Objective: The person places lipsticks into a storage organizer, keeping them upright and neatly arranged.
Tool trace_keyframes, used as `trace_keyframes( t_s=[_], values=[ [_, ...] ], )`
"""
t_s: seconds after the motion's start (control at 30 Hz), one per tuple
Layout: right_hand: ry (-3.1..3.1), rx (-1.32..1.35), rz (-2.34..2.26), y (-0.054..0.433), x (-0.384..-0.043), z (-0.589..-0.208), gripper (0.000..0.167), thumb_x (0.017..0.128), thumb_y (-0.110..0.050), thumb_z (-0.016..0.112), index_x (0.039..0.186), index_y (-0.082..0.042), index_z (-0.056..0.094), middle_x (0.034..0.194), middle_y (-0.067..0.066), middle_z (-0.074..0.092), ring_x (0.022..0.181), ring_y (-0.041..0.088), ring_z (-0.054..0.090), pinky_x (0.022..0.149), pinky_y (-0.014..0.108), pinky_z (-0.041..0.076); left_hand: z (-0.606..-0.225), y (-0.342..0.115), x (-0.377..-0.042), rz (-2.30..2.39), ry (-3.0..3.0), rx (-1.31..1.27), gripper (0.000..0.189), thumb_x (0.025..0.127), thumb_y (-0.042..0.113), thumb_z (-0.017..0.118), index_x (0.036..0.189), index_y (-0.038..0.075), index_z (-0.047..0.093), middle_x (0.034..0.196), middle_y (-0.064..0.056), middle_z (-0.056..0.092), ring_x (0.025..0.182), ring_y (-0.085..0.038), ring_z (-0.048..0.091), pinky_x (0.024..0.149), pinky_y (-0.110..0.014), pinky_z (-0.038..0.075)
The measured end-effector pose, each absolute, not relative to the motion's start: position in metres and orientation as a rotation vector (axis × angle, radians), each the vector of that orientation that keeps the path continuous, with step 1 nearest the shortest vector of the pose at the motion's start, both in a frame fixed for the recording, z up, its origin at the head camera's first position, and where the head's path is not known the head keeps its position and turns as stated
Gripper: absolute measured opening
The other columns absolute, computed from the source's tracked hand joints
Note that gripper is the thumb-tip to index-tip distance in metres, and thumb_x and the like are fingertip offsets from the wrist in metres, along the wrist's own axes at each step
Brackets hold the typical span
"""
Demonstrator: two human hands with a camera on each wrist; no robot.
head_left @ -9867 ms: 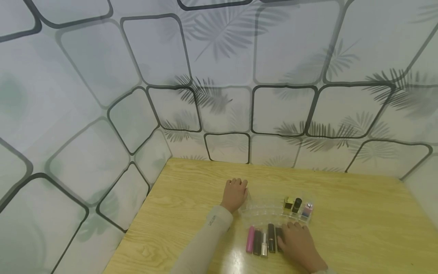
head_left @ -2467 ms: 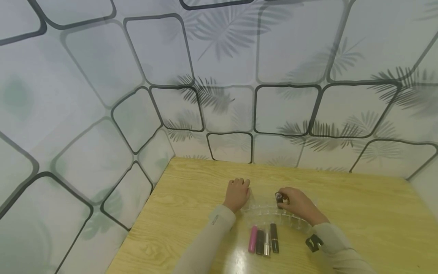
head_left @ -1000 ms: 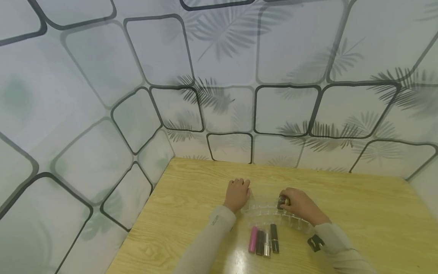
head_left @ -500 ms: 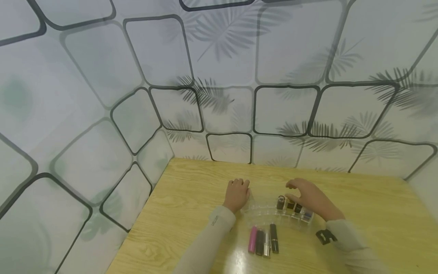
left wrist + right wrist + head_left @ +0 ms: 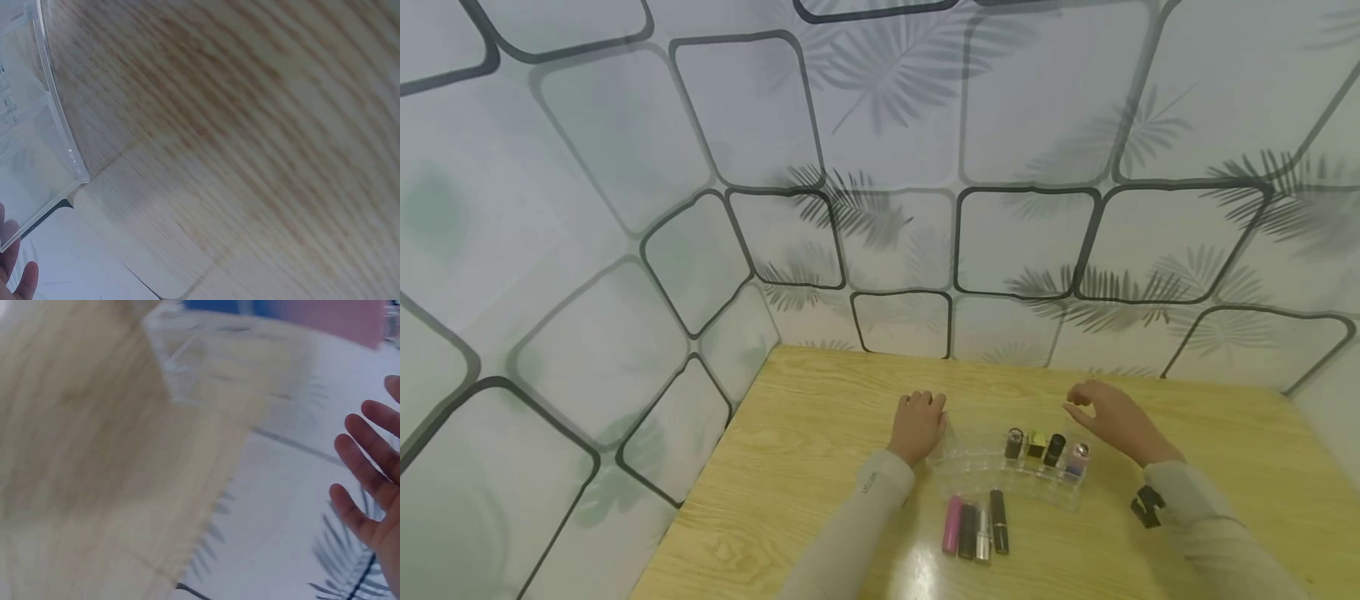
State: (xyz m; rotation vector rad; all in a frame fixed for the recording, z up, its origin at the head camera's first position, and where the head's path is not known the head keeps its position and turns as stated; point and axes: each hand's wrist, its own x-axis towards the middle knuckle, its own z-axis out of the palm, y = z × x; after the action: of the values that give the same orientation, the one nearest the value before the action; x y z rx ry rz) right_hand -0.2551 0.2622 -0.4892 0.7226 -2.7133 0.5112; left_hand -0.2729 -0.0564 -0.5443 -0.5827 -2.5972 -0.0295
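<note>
A clear compartmented organizer (image 5: 973,481) stands on the table. At its left side my left hand (image 5: 917,427) grips the corner; in the left wrist view its fingers (image 5: 6,256) are at the clear wall. My right hand (image 5: 1116,421) is off the organizer's right end, holding nothing, fingers apart in the right wrist view. In the back row stand a dark cosmetic tube (image 5: 1014,444), a gold-and-black item (image 5: 1037,445), a black-capped item (image 5: 1055,450) and a pink-and-blue item (image 5: 1077,460). In front lie a pink tube (image 5: 952,525), a black tube (image 5: 967,532), a silver-and-clear lipstick tube (image 5: 982,537) and another black tube (image 5: 998,522).
The wood-grain table (image 5: 820,417) runs back to a patterned wall covering (image 5: 898,325). Another patterned wall (image 5: 587,367) borders it on the left. A black strap piece (image 5: 1147,506) sits at the right sleeve.
My right hand has let go of the dark tube, now standing in the organizer's back row, and moved right. That tube lay in front earlier. The left hand stays put.
</note>
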Motion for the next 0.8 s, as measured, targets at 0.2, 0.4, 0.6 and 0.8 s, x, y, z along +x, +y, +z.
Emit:
trace_keyframes(
  t_s=[0.2,0.4,0.6,0.8],
  values=[
    [-2.606,0.827,0.388,0.27,-0.259,-0.517,0.012,0.079,-0.012,0.071,0.088,-0.008,0.064,0.08,0.002,0.063,0.07,0.017,0.06,0.063,0.037,0.05,-0.543,-0.056,-0.273,-0.035,-2.608,-0.583,0.014,0.089,0.027,0.058,0.098,0.016,0.06,0.085,0.001,0.062,0.078,-0.014,0.058,0.077,-0.033,0.048],
    [-2.313,1.063,0.037,0.279,-0.264,-0.537,0.036,0.102,-0.024,0.036,0.089,-0.006,0.064,0.085,0.009,0.064,0.073,0.025,0.06,0.058,0.042,0.049,-0.542,-0.057,-0.272,-0.037,-2.615,-0.595,0.012,0.089,0.026,0.058,0.095,0.016,0.06,0.084,0.001,0.062,0.076,-0.013,0.058,0.075,-0.032,0.048],
    [-2.343,1.09,-0.09,0.281,-0.261,-0.54,0.042,0.103,-0.029,0.028,0.099,-0.005,0.063,0.092,0.013,0.064,0.081,0.029,0.062,0.065,0.046,0.051,-0.543,-0.057,-0.272,-0.04,-2.617,-0.6,0.011,0.09,0.026,0.058,0.094,0.016,0.059,0.083,0.002,0.062,0.075,-0.013,0.057,0.075,-0.032,0.048],
    [-2.401,1.074,-0.057,0.284,-0.264,-0.544,0.027,0.089,-0.026,0.058,0.105,-0.004,0.062,0.09,0.012,0.062,0.077,0.026,0.06,0.066,0.045,0.049,-0.544,-0.057,-0.272,-0.049,-2.61,-0.602,0.01,0.089,0.025,0.059,0.094,0.016,0.059,0.082,0.002,0.061,0.074,-0.013,0.057,0.075,-0.032,0.048]
  ],
)
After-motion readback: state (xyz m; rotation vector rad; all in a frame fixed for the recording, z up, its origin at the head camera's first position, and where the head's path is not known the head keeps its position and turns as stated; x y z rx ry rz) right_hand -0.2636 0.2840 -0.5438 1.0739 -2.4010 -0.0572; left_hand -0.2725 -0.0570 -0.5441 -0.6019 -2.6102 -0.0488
